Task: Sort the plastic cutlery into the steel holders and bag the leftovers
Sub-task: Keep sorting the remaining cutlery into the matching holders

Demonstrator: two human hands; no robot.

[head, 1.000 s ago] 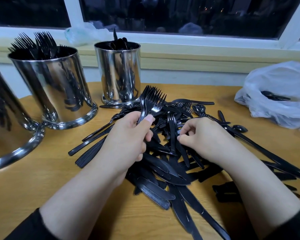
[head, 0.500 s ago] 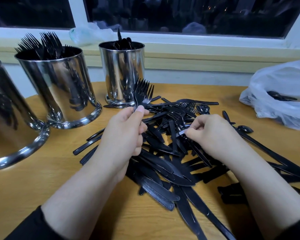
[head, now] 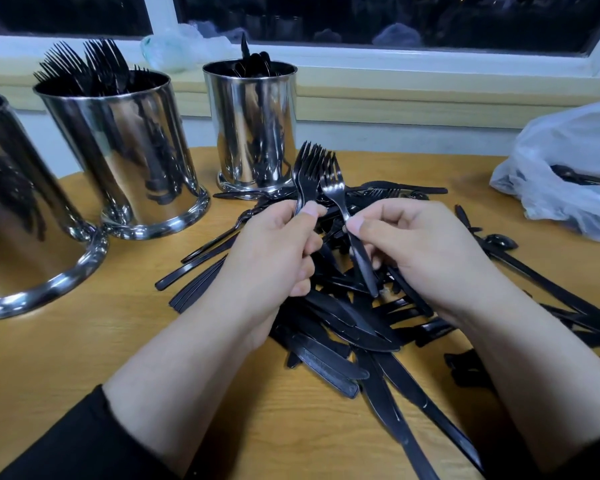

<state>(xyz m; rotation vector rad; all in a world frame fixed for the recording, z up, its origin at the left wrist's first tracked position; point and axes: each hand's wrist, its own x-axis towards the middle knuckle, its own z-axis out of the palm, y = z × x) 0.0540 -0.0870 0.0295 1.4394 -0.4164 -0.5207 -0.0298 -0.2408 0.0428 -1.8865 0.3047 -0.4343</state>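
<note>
Black plastic cutlery (head: 354, 327) heaped on wooden table (head: 84, 358), centre to right of head view; mostly knives at near side, forks and spoons mixed in farther back.

Left hand (head: 274, 258): fingers curled round bunch of forks (head: 307, 174), thumb pressed against handles, tines upright above the heap. Right hand (head: 420, 247): thumb and forefinger pinching single fork (head: 340, 199) at its neck, tines up, handle slanting down across the palm. Single fork just beside the bunch, tines close; contact between them cannot be told.

Three steel holders along left and back of table. Nearest holder (head: 25, 209) at left edge, partly out of view, contents not visible. Middle holder (head: 125, 150) filled with forks, tines up. Far holder (head: 253, 123) with dark cutlery tops showing above rim; kind not clear. Stray pieces lying against base of far holder.

White plastic bag (head: 568, 161) on table at right, well apart from hands, some black cutlery inside. Crumpled clear plastic (head: 181, 46) on window sill behind holders. Black sleeves on both forearms.
</note>
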